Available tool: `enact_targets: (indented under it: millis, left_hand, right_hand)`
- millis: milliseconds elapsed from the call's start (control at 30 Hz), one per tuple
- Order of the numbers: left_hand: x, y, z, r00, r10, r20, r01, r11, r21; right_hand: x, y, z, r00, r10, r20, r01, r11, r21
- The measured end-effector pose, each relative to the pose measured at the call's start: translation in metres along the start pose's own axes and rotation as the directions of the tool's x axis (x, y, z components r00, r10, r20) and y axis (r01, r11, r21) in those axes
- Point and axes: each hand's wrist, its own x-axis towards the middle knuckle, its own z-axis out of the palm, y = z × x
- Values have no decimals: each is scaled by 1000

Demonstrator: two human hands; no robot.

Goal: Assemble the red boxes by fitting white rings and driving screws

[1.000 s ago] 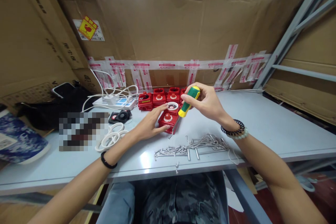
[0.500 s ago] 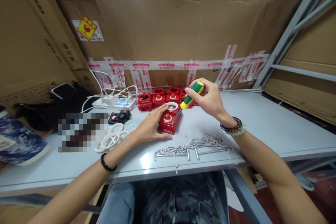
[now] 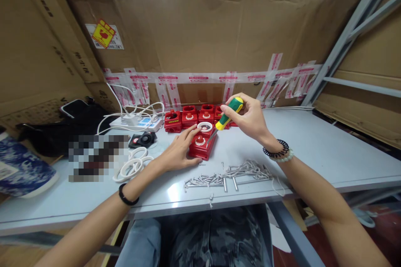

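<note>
Gripped in the closed right hand (image 3: 250, 119), a screwdriver (image 3: 229, 113) slants down onto the red unit (image 3: 202, 146) at table (image 3: 313, 146) centre; left hand (image 3: 180, 150), open-fingered, steadies the unit; screws (image 3: 225, 173) lie nearby

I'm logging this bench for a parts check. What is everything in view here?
red unit: one, red, table centre, under left hand
other red units: several, red, row behind it
screwdriver: one, green and yellow, right hand, tip at red unit
screws: many, silver, near table edge
rings: several, white, left of unit
power strip: one, white, back left
table: one, grey, underneath all
cardboard: sheets, brown, behind table
left hand: one, resting on red unit
right hand: one, gripping screwdriver
</note>
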Motion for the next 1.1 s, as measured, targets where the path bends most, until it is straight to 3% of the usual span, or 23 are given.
enact_targets:
  millis: [533, 800, 1100]
  left_hand:
    - [3, -2, 5, 998, -19, -62, 16, 998, -55]
    - [5, -4, 4, 998, -9, -61, 3, 996, -91]
    - [4, -2, 2, 998, -30, -47, 25, 994, -110]
  right_hand:
    - [-5, 1, 5, 995, 23, 94, -25, 1000, 16]
    - [-5, 3, 5, 996, 30, 82, -31, 999, 16]
    - [-1, 8, 4, 998, 13, 62, -5, 993, -114]
